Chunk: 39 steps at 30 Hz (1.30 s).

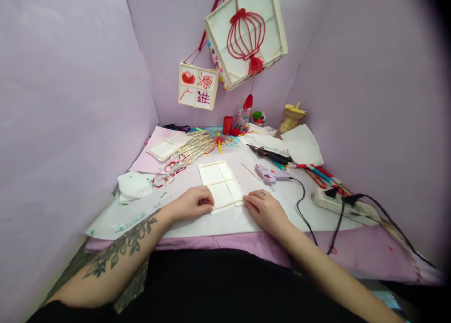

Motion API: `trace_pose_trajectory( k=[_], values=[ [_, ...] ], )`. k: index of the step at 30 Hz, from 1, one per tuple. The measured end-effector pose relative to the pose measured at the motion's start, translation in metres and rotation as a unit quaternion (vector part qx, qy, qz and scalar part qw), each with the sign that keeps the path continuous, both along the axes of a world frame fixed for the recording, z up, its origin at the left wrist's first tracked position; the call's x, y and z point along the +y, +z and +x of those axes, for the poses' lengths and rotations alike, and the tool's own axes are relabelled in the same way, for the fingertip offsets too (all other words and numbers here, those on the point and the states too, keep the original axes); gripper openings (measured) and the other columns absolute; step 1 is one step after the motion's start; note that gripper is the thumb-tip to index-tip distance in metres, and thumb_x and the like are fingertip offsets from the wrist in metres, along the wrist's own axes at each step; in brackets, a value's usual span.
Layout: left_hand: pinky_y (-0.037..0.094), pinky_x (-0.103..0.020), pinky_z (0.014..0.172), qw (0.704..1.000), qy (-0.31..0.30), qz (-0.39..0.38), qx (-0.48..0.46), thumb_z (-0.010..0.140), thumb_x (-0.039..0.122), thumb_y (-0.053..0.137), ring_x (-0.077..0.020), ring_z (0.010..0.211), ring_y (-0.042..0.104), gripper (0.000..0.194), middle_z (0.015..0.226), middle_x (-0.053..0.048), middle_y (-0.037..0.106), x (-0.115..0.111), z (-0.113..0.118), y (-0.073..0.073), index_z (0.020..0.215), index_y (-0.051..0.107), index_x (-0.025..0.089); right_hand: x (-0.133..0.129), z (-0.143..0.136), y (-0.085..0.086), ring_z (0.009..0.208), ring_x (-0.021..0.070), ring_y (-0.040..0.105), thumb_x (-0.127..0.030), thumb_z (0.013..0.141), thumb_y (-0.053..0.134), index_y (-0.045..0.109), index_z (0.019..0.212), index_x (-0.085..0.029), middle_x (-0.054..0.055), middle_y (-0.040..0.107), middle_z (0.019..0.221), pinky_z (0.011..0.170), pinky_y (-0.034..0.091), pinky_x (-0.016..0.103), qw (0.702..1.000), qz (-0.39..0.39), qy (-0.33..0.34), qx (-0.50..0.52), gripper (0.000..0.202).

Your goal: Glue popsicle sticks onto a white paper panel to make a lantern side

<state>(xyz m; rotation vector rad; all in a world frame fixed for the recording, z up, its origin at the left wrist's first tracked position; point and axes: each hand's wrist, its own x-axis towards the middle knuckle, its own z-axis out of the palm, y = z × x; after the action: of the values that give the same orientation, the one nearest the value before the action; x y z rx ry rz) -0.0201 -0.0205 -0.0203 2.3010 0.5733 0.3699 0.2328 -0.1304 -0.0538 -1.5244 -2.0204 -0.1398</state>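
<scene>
A small white paper panel [225,195] with a frame and cross of thin pale sticks lies flat on the white-covered table, right in front of me. My left hand [194,203] is closed at its lower left corner, fingers curled and thumb against the edge. At the lower right corner, the fingertips of my right hand [265,209] pinch the edge. Just beyond the right hand are a lilac glue gun [271,174] and a single thin stick [250,171].
Bundled sticks [200,145] and a similar framed panel [168,147] lie at back left, near crumpled white paper [134,187]. On the right are black-handled pliers [271,154], a power strip [345,205] with cords, and a lidded cup [293,118]. Two decorated panels hang above, including a lantern one [268,32].
</scene>
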Motion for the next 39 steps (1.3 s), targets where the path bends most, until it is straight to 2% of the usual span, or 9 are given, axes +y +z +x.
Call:
trace_pose_trajectory(
  k=[7,11,16,39],
  values=[
    [0.043,-0.020,0.065,1.000,-0.014,0.016,-0.011,0.078,0.018,0.060,-0.0100,0.071,0.054,0.006,0.081,-0.003,0.058,-0.002,0.001,-0.001,0.076,0.064,0.014,0.012,-0.015,0.016,0.094,0.0261,0.054,-0.017,0.086,0.054,0.065,0.099,-0.014,0.012,0.064,0.100,0.081,0.047,0.038,0.998,-0.021,-0.044,-0.031,0.017],
    [0.043,-0.020,0.065,1.000,-0.013,0.011,-0.012,0.078,0.018,0.061,-0.0099,0.071,0.053,0.005,0.080,-0.002,0.058,-0.001,0.000,0.001,0.076,0.064,0.014,0.017,-0.015,0.022,0.090,0.0248,0.054,-0.015,0.085,0.056,0.063,0.087,-0.016,0.009,0.063,0.092,0.078,0.046,0.036,0.995,-0.081,-0.055,-0.028,0.007],
    [0.044,-0.020,0.069,0.999,-0.028,-0.008,-0.018,0.078,0.016,0.062,-0.0112,0.077,0.055,0.004,0.084,-0.004,0.061,0.003,-0.002,0.001,0.078,0.066,0.014,0.013,0.000,0.018,0.086,0.0209,0.053,-0.011,0.084,0.056,0.062,0.080,-0.018,0.006,0.060,0.087,0.078,0.044,0.033,0.989,-0.142,-0.027,0.022,0.010],
    [0.044,-0.021,0.066,1.000,-0.005,-0.020,-0.012,0.075,0.016,0.066,-0.0108,0.074,0.055,0.005,0.086,-0.004,0.061,0.003,-0.002,-0.001,0.079,0.068,0.015,0.014,-0.008,0.024,0.085,0.0203,0.054,-0.010,0.081,0.057,0.066,0.075,-0.018,0.006,0.062,0.084,0.077,0.043,0.031,0.988,-0.152,-0.033,0.003,0.013]
  ],
)
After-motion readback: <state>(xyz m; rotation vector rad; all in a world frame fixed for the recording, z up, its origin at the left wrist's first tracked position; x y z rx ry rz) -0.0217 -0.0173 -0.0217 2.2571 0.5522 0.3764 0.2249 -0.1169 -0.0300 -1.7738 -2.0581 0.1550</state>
